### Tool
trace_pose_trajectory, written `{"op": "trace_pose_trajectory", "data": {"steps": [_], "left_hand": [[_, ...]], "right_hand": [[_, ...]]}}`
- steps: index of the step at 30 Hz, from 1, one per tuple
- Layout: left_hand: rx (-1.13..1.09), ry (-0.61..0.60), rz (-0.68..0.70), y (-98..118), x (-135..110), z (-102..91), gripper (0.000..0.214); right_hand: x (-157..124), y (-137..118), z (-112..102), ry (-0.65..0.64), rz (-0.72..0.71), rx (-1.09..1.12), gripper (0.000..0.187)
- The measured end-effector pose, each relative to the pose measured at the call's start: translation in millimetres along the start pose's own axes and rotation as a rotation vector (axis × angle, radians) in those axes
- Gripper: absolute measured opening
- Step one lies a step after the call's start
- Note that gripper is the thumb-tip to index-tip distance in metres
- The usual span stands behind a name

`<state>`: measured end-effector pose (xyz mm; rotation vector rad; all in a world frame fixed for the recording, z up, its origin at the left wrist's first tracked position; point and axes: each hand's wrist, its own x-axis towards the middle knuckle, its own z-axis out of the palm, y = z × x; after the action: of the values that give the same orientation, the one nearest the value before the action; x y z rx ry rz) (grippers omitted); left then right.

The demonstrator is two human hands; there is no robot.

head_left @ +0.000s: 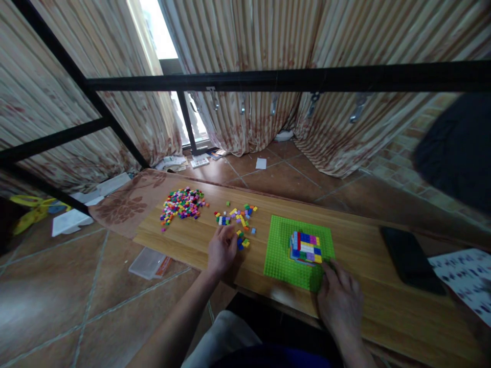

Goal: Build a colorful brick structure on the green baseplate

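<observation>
A green baseplate (pixel 282 245) lies on the wooden table (pixel 368 245), with a small block of coloured bricks (pixel 306 247) built on its right half. My right hand (pixel 339 294) rests on the plate's near right corner, fingers curled against its edge. My left hand (pixel 221 248) lies on the table left of the plate, fingers bent among a scatter of loose bricks (pixel 238 217). Whether it holds a brick is hidden. A bigger pile of small coloured bricks (pixel 182 203) sits further left.
A black phone (pixel 410 259) and a printed sheet (pixel 466 278) lie at the table's right end. A black metal frame (pixel 268 79) crosses overhead. A clear plastic box (pixel 148 263), papers and curtains are on the tiled floor beyond.
</observation>
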<state>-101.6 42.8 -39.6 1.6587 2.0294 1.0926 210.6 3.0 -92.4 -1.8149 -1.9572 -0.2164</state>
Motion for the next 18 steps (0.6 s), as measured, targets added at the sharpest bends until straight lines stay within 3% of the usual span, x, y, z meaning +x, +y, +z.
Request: {"op": "trace_pose_trajectory", "data": {"steps": [9, 18], "left_hand": [[0.275, -0.178, 0.093, 14.8, 58.1, 11.1, 0.032], [0.421, -0.217, 0.076, 18.2, 80.4, 25.6, 0.027]], "right_hand": [[1.3, -3.1, -1.2, -0.003, 0.026, 0.025, 0.038], [3.4, -9.7, -6.9, -0.006, 0.051, 0.029, 0.038]]}}
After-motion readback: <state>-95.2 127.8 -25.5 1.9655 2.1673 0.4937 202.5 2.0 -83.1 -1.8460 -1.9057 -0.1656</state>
